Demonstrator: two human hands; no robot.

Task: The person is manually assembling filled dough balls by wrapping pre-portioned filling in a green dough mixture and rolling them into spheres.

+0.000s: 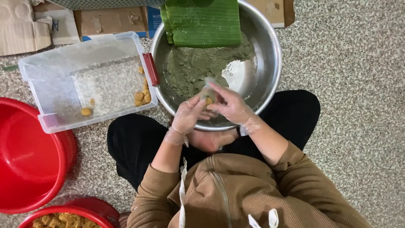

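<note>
Both my hands wear thin clear gloves and meet over the near rim of a large steel bowl (270,55). My left hand (189,115) and my right hand (230,104) are wrapped together around a small lump of green dough (208,96) with a yellow filling showing in it. The bowl holds a mass of grey-green dough (192,67) on its left side. A stack of folded banana leaves (203,21) rests across the bowl's far edge.
A clear plastic box (50,80) with a red latch and several yellow filling balls (143,95) sits left of the bowl. A big red basin (25,160) is at far left, a smaller red bowl of yellow pieces (63,219) at bottom left. Flattened cardboard (109,19) lies beyond.
</note>
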